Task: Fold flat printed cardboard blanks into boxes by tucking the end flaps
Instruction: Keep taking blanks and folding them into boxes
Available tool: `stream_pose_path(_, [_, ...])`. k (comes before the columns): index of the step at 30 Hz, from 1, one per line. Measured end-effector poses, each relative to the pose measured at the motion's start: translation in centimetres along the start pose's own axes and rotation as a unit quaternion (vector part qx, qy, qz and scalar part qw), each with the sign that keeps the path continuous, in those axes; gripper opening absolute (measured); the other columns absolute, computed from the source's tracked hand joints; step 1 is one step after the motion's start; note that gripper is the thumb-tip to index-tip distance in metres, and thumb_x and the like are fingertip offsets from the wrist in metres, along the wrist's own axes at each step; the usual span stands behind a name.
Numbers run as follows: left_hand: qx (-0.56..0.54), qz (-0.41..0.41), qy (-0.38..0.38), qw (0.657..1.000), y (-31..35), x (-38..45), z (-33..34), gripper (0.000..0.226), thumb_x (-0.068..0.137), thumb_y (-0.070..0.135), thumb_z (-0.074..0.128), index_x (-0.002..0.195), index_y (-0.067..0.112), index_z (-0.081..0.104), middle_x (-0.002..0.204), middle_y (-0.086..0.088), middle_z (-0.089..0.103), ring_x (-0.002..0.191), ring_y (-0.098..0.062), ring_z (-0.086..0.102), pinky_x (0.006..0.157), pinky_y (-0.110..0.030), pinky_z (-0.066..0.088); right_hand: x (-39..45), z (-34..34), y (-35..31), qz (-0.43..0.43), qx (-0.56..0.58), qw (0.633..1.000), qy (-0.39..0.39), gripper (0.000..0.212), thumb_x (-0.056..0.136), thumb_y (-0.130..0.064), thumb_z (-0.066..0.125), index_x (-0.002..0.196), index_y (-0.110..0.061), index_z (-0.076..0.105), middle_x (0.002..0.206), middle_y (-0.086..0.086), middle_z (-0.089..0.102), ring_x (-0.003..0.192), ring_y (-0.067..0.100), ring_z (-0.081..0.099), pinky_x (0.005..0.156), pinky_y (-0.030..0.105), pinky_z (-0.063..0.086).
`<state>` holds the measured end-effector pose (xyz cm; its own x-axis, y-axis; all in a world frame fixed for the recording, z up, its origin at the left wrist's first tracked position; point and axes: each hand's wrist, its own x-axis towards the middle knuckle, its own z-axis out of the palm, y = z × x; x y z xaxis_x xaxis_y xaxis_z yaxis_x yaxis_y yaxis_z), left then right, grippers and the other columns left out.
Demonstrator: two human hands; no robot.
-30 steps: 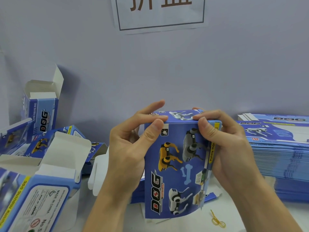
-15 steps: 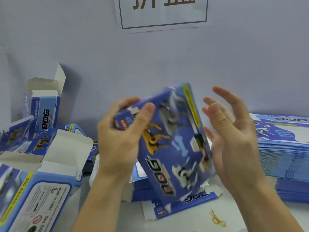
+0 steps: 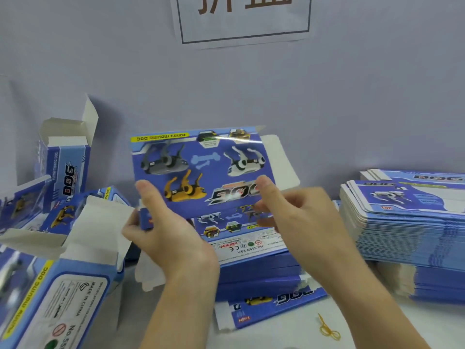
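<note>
Far left of my fingers: finished boxes [image 3: 63, 159] stand and lie with their top flaps open; the interiors I can see show only white card, nothing inside.

Near left: another open box [image 3: 50, 293] lies on its side just beside my left forearm, its mouth towards my hand; I cannot see into it.

Left hand [image 3: 166, 230]: I grip the box in hand [image 3: 198, 172] at its lower left corner, thumb pressed flat on the printed face, the other fingers curled behind the edge.

Box in hand: held up between both hands, print upside down, long axis running left to right. Its closed end sits at my left fingers; the white untucked flap [image 3: 279, 162] sticks out past my right fingers, to the upper right.

Right hand [image 3: 297, 217]: thumb on the face at the lower right, the other fingers behind, pinching the panel. This hand is the nearer one to the open flap, so I judge the next tuck falls to it.

Below my fingers: a low pile of flat blanks [image 3: 251, 253] lies directly under the held box.

Right of my fingers: a tall stack of flat blanks [image 3: 407, 222], well apart from my right hand.

Lower right: a yellow rubber band [image 3: 328, 329] on the table [image 3: 377, 331].
</note>
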<state>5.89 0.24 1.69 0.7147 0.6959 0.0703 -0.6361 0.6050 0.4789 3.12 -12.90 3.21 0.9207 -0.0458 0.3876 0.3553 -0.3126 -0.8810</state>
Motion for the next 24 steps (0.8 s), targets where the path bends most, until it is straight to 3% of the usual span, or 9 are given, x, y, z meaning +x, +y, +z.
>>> stream_pose_path(3, [0.071, -0.081, -0.061, 0.992, -0.9, -0.5, 0.2, 0.048, 0.078, 0.052, 0.075, 0.109, 0.025, 0.051, 0.086, 0.003, 0.074, 0.079, -0.017, 0.074, 0.063, -0.032, 0.061, 0.6, -0.3, 0.8, 0.016, 0.057, 0.997, 0.052, 0.06, 0.079, -0.072, 0.052, 0.105, -0.021, 0.068, 0.101, -0.002, 0.073, 0.087, 0.015, 0.071, 0.075, 0.041, 0.061])
stream_pose_path(5, [0.128, -0.167, -0.145, 0.967, -1.3, -1.2, 0.4, 0.073, 0.067, 0.049, 0.08, 0.127, 0.019, 0.053, 0.107, -0.013, 0.073, 0.091, -0.027, 0.072, 0.077, -0.04, 0.062, 0.9, -0.3, 1.3, 0.054, 0.153, 0.985, 0.055, 0.076, 0.069, -0.076, 0.057, 0.135, -0.041, 0.046, 0.119, -0.02, 0.066, 0.107, 0.012, 0.065, 0.089, 0.045, 0.057])
stream_pose_path(7, [0.179, -0.228, -0.236, 0.927, -1.6, -1.4, 0.3, 0.086, 0.06, 0.044, 0.086, 0.134, 0.02, 0.05, 0.107, -0.014, 0.074, 0.093, -0.029, 0.073, 0.082, -0.044, 0.059, 1.2, -0.5, 1.8, 0.058, 0.263, 0.959, 0.093, 0.083, 0.071, -0.067, 0.065, 0.142, -0.053, 0.024, 0.109, -0.028, 0.069, 0.106, 0.016, 0.068, 0.085, 0.051, 0.057])
stream_pose_path(10, [0.32, -0.244, -0.388, 0.829, -2.0, -1.5, -0.5, 0.081, 0.057, 0.054, 0.086, 0.128, 0.038, 0.05, 0.103, 0.005, 0.077, 0.103, -0.018, 0.071, 0.1, -0.046, 0.049, 1.7, -2.0, 2.8, 0.016, 0.365, 0.919, 0.146, 0.067, 0.087, -0.04, 0.069, 0.142, -0.044, 0.03, 0.11, -0.011, 0.074, 0.094, 0.023, 0.074, 0.069, 0.052, 0.06])
stream_pose_path(12, [0.364, -0.234, -0.417, 0.799, -2.2, -1.2, -0.8, 0.071, 0.05, 0.065, 0.08, 0.115, 0.05, 0.058, 0.106, 0.016, 0.074, 0.109, -0.012, 0.068, 0.101, -0.044, 0.048, 1.9, -2.9, 3.4, 0.001, 0.374, 0.915, 0.151, 0.064, 0.09, -0.031, 0.07, 0.141, -0.043, 0.033, 0.113, -0.009, 0.073, 0.095, 0.022, 0.074, 0.063, 0.043, 0.06])
stream_pose_path(14, [0.358, -0.187, -0.378, 0.833, -2.0, -1.0, -0.6, 0.079, 0.048, 0.072, 0.075, 0.121, 0.045, 0.059, 0.111, 0.016, 0.072, 0.112, -0.01, 0.065, 0.096, -0.042, 0.051, 2.1, -3.2, 3.9, -0.003, 0.367, 0.92, 0.14, 0.062, 0.09, -0.027, 0.07, 0.14, -0.041, 0.036, 0.111, -0.01, 0.073, 0.094, 0.021, 0.074, 0.06, 0.037, 0.06])
stream_pose_path(17, [0.355, -0.075, -0.293, 0.884, -1.9, 0.3, -0.6, 0.095, 0.055, 0.073, 0.07, 0.138, 0.036, 0.047, 0.131, 0.009, 0.06, 0.121, -0.015, 0.059, 0.1, -0.042, 0.05, 2.2, -3.4, 4.6, -0.007, 0.341, 0.937, 0.079, 0.07, 0.083, -0.024, 0.074, 0.14, -0.039, 0.036, 0.109, -0.004, 0.075, 0.093, 0.027, 0.074, 0.066, 0.043, 0.061])
stream_pose_path(21, [0.341, -0.08, -0.332, 0.876, -0.8, 1.5, -1.0, 0.09, 0.061, 0.076, 0.067, 0.142, 0.05, 0.038, 0.124, 0.024, 0.06, 0.121, -0.008, 0.058, 0.091, -0.033, 0.049, 1.9, -3.6, 5.3, -0.014, 0.238, 0.965, -0.108, 0.089, 0.073, -0.027, 0.087, 0.136, -0.059, 0.033, 0.116, 0.001, 0.072, 0.099, 0.031, 0.072, 0.076, 0.05, 0.06])
stream_pose_path(24, [0.293, -0.101, -0.399, 0.863, -0.5, 1.5, -1.1, 0.065, 0.083, 0.057, 0.07, 0.141, 0.043, 0.043, 0.119, 0.007, 0.072, 0.105, -0.019, 0.072, 0.08, -0.037, 0.061, 1.5, -3.4, 5.5, 0.009, 0.211, 0.953, -0.217, 0.082, 0.072, -0.035, 0.083, 0.132, -0.063, 0.035, 0.123, -0.004, 0.069, 0.107, 0.025, 0.07, 0.08, 0.042, 0.06])
